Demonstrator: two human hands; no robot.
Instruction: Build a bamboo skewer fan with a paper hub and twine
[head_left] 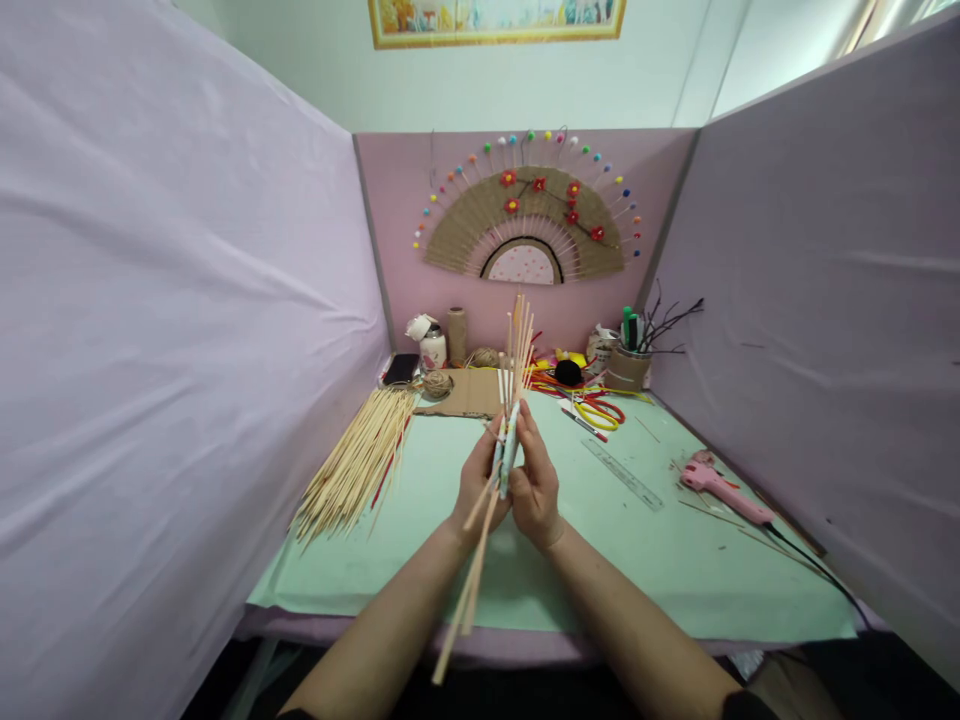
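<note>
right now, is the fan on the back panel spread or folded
Spread: the fan forms a wide half-circle, with colored beads arcing above it.

On the tabletop (420, 560), a bundle of sticks (356, 460) lies left, a phone (400, 369) behind it. Right of the phone, a twine ball (437, 383) sits at the left end of a cardboard sheet (469, 395), with a jar (433, 350) and a spool (457, 337) behind. The left hand (478, 478) and right hand (538, 480) hold a flat piece (508, 450) between them, centrally. Right of them lies a ruler (622, 473), scissors (598, 413) behind it, a glue gun (724, 492) farther right. Twigs (667, 323) stand in a back-right container (628, 370); a fan (465, 225) hangs on the rear panel (405, 295).
</note>
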